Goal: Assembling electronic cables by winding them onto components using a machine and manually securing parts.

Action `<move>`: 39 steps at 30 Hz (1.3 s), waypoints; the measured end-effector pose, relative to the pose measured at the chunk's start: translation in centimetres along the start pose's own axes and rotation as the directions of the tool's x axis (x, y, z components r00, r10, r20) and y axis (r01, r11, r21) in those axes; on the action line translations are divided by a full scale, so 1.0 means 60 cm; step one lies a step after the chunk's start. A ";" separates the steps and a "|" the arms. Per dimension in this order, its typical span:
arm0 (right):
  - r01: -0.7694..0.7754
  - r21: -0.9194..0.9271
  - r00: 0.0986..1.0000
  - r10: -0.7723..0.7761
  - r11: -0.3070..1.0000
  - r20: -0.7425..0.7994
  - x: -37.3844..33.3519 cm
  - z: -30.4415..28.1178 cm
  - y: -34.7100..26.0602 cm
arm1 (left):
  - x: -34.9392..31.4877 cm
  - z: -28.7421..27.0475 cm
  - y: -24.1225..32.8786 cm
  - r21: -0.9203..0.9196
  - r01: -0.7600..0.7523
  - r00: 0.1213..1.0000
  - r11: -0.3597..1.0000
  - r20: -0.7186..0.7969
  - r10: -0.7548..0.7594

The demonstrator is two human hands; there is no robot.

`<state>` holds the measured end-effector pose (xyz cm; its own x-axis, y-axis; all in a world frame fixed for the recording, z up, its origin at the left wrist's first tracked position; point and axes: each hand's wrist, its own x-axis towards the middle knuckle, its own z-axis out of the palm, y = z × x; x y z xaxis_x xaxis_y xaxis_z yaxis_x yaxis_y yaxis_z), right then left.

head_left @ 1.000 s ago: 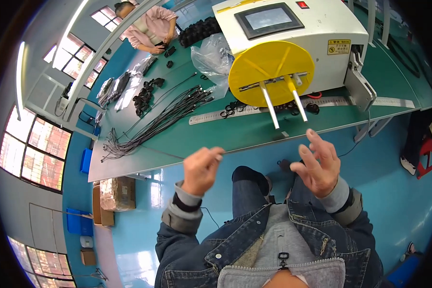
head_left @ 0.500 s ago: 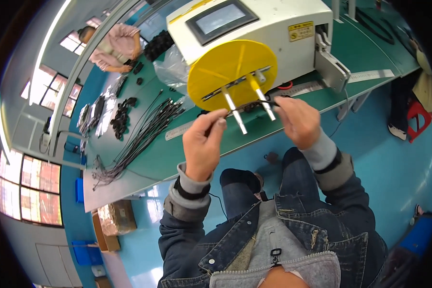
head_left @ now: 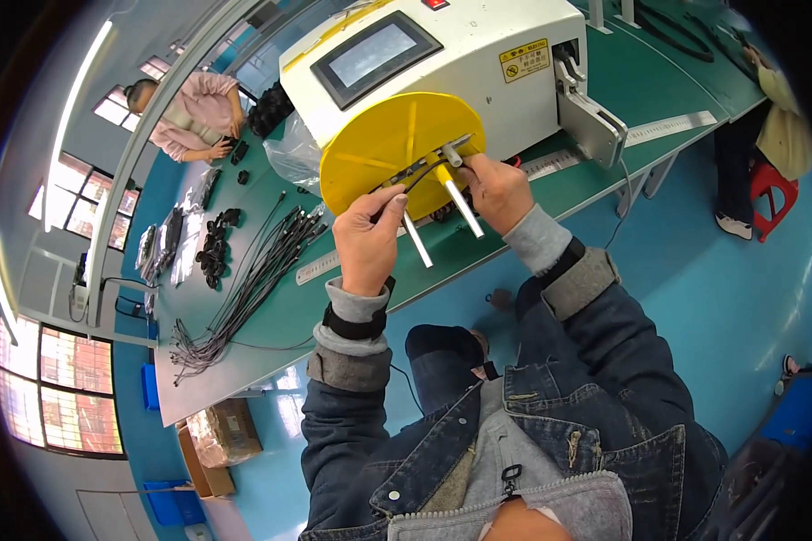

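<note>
Left hand (head_left: 367, 242) and right hand (head_left: 502, 194) now closer to yellow disc (head_left: 370, 140); black cable (head_left: 424, 172) shifts inward along rods (head_left: 461, 207), away from tips.

Head-worn fisheye, looking down, hands (head_left: 366, 251) near, dark rim hard to read

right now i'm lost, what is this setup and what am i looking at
No robot: a person works bare-handed, filmed by a fisheye camera worn on their head, looking down. The left hand pinches a thin black cable in front of the yellow disc on a white machine. The cable runs toward the right hand, whose grip is partly hidden. Two metal rods stick out from the disc. On the green table lie a bundle of dark cables and a steel ruler.
</note>
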<state>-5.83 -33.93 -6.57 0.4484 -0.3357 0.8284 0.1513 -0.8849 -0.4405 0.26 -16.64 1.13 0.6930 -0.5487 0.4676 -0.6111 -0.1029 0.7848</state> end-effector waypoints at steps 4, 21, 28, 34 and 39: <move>-0.130 -0.117 0.985 0.142 0.985 0.102 -0.003 -0.002 -0.001 | 0.004 -0.004 -0.011 -0.111 -0.002 1.000 0.994 0.018 0.004; -0.346 0.121 0.919 0.311 0.930 0.241 -0.174 -0.096 -0.014 | -0.030 -0.022 0.024 0.361 -0.333 0.924 0.871 -0.060 0.378; -0.411 0.145 0.876 0.345 0.900 0.336 -0.191 -0.099 -0.011 | -0.045 -0.026 0.020 0.417 -0.333 0.921 0.846 -0.048 0.387; -0.422 0.147 0.858 0.343 0.894 0.382 -0.206 -0.094 -0.008 | -0.077 -0.006 0.023 0.335 -0.238 0.947 0.912 -0.129 0.295; -0.442 0.172 0.847 0.346 0.881 0.402 -0.197 -0.098 -0.018 | -0.085 0.024 0.028 0.245 -0.272 0.915 0.931 -0.235 0.329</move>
<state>-16.44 -30.90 -13.86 0.7867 -0.4613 0.4103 0.0866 -0.5755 -0.8132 -4.87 -15.19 -0.51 0.5226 -0.3410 0.7814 -0.8508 -0.1499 0.5037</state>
